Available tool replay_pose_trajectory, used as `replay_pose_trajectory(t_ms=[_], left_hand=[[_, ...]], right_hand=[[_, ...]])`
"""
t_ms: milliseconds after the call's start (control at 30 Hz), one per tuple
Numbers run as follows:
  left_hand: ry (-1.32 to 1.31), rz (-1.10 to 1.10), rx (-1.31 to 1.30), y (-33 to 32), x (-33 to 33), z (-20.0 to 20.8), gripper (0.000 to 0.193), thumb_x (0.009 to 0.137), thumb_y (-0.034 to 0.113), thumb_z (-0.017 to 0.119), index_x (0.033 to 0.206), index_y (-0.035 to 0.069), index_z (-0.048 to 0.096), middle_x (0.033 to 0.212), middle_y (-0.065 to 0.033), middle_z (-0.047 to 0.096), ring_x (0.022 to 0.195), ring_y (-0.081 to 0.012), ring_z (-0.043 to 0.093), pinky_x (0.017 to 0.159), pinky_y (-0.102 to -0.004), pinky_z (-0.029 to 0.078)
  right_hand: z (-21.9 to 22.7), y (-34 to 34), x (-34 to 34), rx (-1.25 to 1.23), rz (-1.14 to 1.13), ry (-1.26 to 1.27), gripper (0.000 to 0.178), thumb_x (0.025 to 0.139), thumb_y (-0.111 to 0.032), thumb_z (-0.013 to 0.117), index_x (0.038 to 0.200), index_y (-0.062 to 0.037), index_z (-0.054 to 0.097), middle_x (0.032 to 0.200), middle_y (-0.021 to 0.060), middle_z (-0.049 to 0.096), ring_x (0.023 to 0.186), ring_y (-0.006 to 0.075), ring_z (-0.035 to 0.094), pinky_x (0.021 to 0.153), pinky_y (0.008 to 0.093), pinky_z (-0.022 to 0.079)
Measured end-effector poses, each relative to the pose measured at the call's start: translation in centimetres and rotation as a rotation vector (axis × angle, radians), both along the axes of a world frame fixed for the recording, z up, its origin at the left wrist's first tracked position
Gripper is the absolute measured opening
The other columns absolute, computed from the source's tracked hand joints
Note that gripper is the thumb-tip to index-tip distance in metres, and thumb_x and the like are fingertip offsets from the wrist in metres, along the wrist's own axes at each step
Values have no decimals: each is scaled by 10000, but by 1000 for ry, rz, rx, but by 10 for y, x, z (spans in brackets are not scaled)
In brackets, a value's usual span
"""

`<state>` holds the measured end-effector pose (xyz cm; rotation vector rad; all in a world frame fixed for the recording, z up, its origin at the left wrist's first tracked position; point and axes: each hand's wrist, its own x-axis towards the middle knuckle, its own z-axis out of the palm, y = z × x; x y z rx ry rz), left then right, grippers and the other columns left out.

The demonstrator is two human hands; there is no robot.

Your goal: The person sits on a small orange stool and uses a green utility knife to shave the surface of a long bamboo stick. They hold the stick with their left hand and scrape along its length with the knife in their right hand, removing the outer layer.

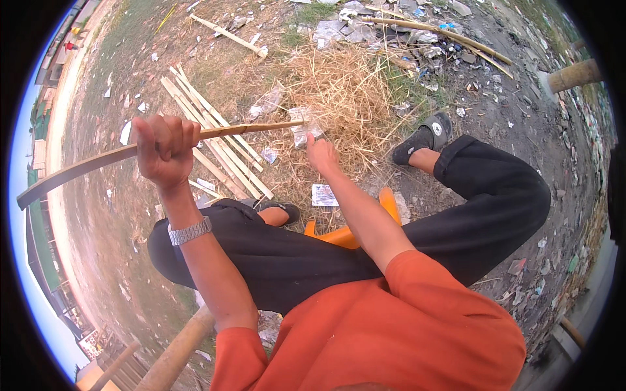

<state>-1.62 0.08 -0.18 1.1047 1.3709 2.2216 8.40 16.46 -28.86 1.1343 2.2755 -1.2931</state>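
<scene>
My left hand (164, 148) is raised at the left, its fingers wrapped round a long bamboo strip (251, 128). The strip slants across in front of me; one end reaches far out to the left and the other stops above a pile of shavings. Just below that right end is my right hand (322, 155), with its fingers curled together. A small thing seems to stick out of them toward the strip's tip, too unclear to name. Scraps of clear plastic (306, 138) lie behind the fingertips.
Several split bamboo strips (218, 140) lie on the ground to the left. Straw-like shavings (345, 88) are heaped ahead. Between my legs shows an orange plastic thing (342, 237), with a printed card (325, 195) beyond it. A bamboo pole (176, 352) stands at lower left.
</scene>
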Motion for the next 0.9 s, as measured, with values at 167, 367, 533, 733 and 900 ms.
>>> replay_pose_trajectory(t_ms=[167,367,533,733,900], left_hand=[[-49,152,29,-4,-4,1,533,1009,404,361,546,151,290,474,53,187,411,-81,120,429,-269,145],[-127,475,38,1,-4,6,534,996,406,410,542,157,283,479,55,180,431,-76,123,454,-265,161],[-123,650,31,8,1,8,533,973,405,475,545,157,278,485,57,176,437,-74,142,468,-267,174],[-150,638,47,19,9,11,541,975,398,470,539,152,265,490,44,166,446,-88,123,481,-278,159],[-108,503,32,8,8,7,535,983,401,446,539,159,273,466,55,166,426,-79,124,450,-269,165]], right_hand=[[-19,23,-2,47,18,-136,687,956,-529,282,1139,48,606,1123,304,591,1109,401,558,955,481,419],[17,31,-16,-97,114,-105,763,958,-574,218,1006,56,645,1021,279,631,1011,356,617,881,461,470],[132,2,-1,-234,163,130,810,964,-567,207,815,92,654,869,308,640,896,429,631,842,494,477],[109,-24,3,-168,45,163,765,968,-524,269,778,103,664,805,356,614,837,479,623,796,527,473],[126,-28,0,-159,106,234,763,965,-518,276,797,119,659,844,361,615,857,489,617,808,519,474]])
